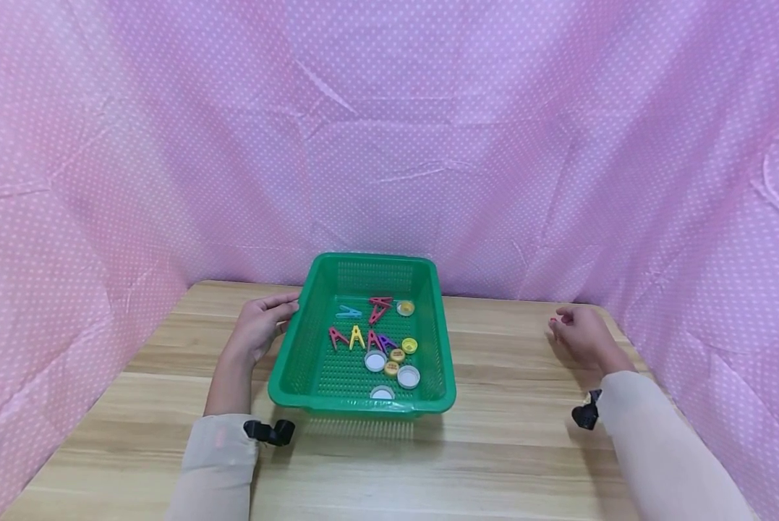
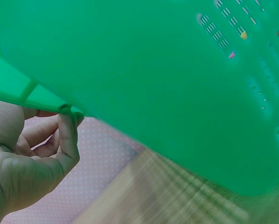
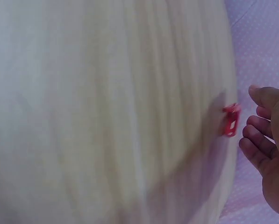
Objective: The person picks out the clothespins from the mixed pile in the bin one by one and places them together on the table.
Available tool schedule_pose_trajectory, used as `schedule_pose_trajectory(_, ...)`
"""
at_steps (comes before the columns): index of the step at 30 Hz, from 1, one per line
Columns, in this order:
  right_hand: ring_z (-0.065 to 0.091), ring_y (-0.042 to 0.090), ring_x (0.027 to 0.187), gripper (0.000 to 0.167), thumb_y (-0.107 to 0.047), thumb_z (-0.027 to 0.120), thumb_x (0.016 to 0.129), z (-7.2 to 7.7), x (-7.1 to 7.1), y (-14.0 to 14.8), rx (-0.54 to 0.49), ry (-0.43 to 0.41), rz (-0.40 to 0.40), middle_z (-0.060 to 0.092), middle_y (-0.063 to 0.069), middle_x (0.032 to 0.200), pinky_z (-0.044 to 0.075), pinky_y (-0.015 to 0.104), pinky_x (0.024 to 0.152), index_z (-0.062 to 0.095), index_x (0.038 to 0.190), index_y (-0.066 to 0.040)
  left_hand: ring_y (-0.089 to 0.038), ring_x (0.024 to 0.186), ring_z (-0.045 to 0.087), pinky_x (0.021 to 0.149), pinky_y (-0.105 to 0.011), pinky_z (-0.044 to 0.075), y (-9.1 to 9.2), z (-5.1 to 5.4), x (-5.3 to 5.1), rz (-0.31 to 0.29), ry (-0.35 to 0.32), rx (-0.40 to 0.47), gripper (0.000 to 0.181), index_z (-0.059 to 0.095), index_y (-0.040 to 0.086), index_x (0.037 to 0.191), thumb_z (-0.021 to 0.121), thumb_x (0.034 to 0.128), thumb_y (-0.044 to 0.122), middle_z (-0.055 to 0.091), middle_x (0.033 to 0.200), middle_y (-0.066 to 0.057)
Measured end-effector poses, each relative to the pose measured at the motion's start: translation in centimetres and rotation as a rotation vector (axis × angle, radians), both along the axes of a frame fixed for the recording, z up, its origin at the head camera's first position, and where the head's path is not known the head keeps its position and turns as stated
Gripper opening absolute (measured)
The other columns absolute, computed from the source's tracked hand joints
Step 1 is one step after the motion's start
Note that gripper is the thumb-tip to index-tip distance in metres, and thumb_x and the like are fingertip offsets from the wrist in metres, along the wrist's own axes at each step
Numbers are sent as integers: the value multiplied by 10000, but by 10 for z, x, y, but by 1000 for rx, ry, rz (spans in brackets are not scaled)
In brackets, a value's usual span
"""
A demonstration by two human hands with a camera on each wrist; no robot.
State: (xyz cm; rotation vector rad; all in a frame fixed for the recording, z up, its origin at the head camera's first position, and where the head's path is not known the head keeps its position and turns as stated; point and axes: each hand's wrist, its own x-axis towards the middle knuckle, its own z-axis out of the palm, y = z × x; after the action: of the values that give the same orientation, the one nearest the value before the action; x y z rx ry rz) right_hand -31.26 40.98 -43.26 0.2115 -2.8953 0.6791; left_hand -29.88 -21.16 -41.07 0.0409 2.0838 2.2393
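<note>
My left hand pinches the left rim of a green plastic basket, thumb and fingers meeting at the edge in the left wrist view. Inside lie several clothespins, among them a blue clothespin and a yellow clothespin, the others red and purple. Several bottle caps share the basket, such as a white-lined cap and a yellow cap. Far to the right, my right hand has loosely bent fingers. A red clothespin shows just off its fingertips; whether it touches the table is unclear.
The wooden table carries the basket's shadow below its front edge. Pink dotted cloth hangs behind the table and along both sides. A black wrist camera sits at the left sleeve and another camera at the right.
</note>
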Motion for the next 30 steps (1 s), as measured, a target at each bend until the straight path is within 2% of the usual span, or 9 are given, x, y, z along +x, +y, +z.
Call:
schedule_pose_trajectory(3,661,456,1003,444,-156,641,1001,9,-5,-7,27,3,26,711,282,981,488,620,957,584,1266,195,-74,945,665,858,-245,554,0,0,0,2,-2,4,454,541,-106,1404,635,1028,130,726,1045,61)
schedule_pose_trajectory(7,637,519,1061,441,-179,667,984,20,-13,-19,65,24,51,661,372,1106,508,624,923,615,1233,181,-76,943,664,856,-246,554,-1,0,1,7,-6,2,449,541,-105,1402,631,1029,128,721,1041,64)
schedule_pose_trajectory(10,699,440,833,450,-179,662,986,28,-19,-29,74,18,70,660,372,1106,567,553,817,608,1267,168,-79,943,662,867,-253,552,-2,-1,1,7,-8,-3,450,541,-104,1402,631,1029,131,717,1045,67)
schedule_pose_trajectory(13,654,332,589,473,-180,638,998,35,-22,-41,71,-18,87,641,364,1140,583,459,615,574,1328,153,-76,934,662,878,-263,549,-2,-1,1,8,-6,2,452,541,-107,1402,635,1027,126,724,1034,69)
schedule_pose_trajectory(14,632,328,530,479,-175,632,1001,37,-22,-45,68,-33,93,631,370,1163,574,444,555,561,1350,146,-73,930,663,879,-265,548,-3,-1,1,7,-4,5,455,538,-108,1404,637,1026,124,727,1028,71)
schedule_pose_trajectory(15,641,345,550,484,-180,631,1001,39,-23,-50,74,-35,101,627,371,1170,575,448,555,559,1354,144,-69,926,663,880,-265,547,-3,-2,1,6,-2,8,458,536,-111,1405,639,1024,122,730,1022,74)
schedule_pose_trajectory(18,699,440,804,468,-175,641,995,44,-26,-62,121,-1,133,634,366,1187,592,537,722,574,1344,131,-62,917,663,877,-263,547,-3,-2,1,4,1,15,460,533,-114,1406,642,1022,114,736,1008,78)
schedule_pose_trajectory(21,650,486,1060,449,-170,653,983,48,-29,-73,175,66,178,662,350,1152,513,601,935,598,1307,136,-64,919,665,868,-259,550,-2,-2,0,2,2,14,458,534,-114,1404,641,1022,115,735,1013,76)
schedule_pose_trajectory(30,650,453,1065,409,-149,646,988,64,-30,-106,237,142,287,665,319,1166,514,580,935,615,1278,138,-65,923,666,845,-242,557,0,-2,-1,2,4,8,451,535,-117,1399,633,1025,115,727,1015,73)
